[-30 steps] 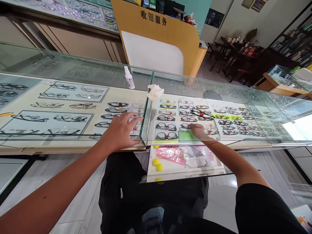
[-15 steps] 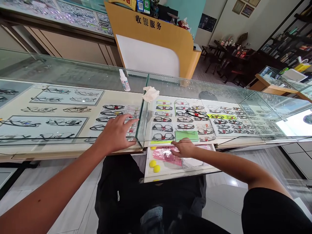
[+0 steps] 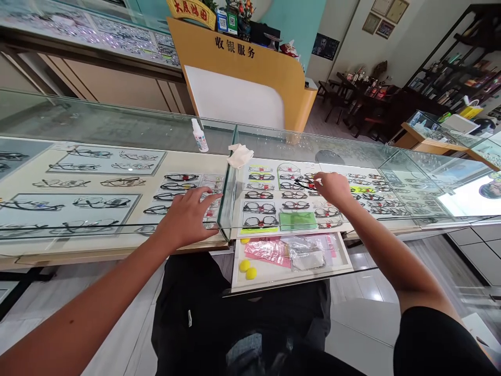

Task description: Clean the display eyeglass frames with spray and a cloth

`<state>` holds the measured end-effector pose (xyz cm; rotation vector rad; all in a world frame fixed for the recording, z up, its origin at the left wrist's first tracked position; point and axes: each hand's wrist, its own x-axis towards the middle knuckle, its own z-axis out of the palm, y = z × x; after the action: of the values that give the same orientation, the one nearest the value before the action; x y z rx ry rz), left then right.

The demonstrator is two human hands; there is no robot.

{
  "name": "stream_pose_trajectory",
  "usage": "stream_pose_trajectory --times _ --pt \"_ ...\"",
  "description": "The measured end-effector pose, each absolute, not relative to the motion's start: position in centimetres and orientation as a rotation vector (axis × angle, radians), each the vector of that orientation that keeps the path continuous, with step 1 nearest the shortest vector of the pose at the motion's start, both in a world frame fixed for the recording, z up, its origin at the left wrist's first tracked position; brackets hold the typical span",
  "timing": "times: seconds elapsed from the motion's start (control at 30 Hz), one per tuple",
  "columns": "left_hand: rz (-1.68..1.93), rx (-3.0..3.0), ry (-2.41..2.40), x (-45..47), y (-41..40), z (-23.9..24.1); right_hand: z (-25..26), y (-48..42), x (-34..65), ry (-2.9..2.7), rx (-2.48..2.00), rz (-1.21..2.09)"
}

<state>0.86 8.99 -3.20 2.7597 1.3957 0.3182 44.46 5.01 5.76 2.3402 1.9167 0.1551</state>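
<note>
My left hand (image 3: pixel 188 215) rests on the glass counter top beside the upright glass divider (image 3: pixel 230 201), thumb and fingers apart, with nothing in it. Farther right, my right hand (image 3: pixel 332 188) is over the glass top, fingers closed on one side of a pair of black eyeglasses (image 3: pixel 303 183) with a red tag. The hand covers part of that pair. Below the glass, rows of tagged eyeglasses (image 3: pixel 260 208) lie on white boards, near a green sheet (image 3: pixel 297 221).
An open drawer (image 3: pixel 336 269) juts toward my lap, holding pink packets (image 3: pixel 266 248), a clear plastic bag (image 3: pixel 307 253) and yellow round pieces (image 3: pixel 251 273). A white spray bottle (image 3: pixel 200 137) and crumpled tissue (image 3: pixel 240 156) sit on the counter. Beyond stands an orange service desk (image 3: pixel 242 62).
My right hand has left the drawer, moved up and forward over the counter, and taken hold of the black eyeglasses. My left hand stays in place.
</note>
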Motion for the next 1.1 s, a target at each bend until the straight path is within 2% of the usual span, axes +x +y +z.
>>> stream_pose_trajectory --times 0.43,0.6,0.7,0.8,0.97,1.1 --pt "0.3 2.784 1.41 0.9 8.7 -3.0 4.1 6.7 46.6 1.901 2.365 0.051" --pt "0.352 2.758 1.382 0.8 8.8 -3.2 5.4 5.9 45.8 1.935 2.353 0.033" --pt "0.359 2.765 1.382 0.8 8.7 -3.2 7.2 3.6 43.4 2.119 2.33 -0.129" --pt "0.339 2.793 1.384 0.9 8.4 -3.0 8.0 -0.1 39.9 2.27 2.099 -0.407" --pt "0.32 2.794 1.383 1.0 8.3 -2.9 4.4 -5.3 35.4 2.161 1.708 -0.569" --pt "0.325 2.796 1.386 0.9 8.4 -3.0 -0.8 -5.9 35.8 2.042 1.672 -0.593"
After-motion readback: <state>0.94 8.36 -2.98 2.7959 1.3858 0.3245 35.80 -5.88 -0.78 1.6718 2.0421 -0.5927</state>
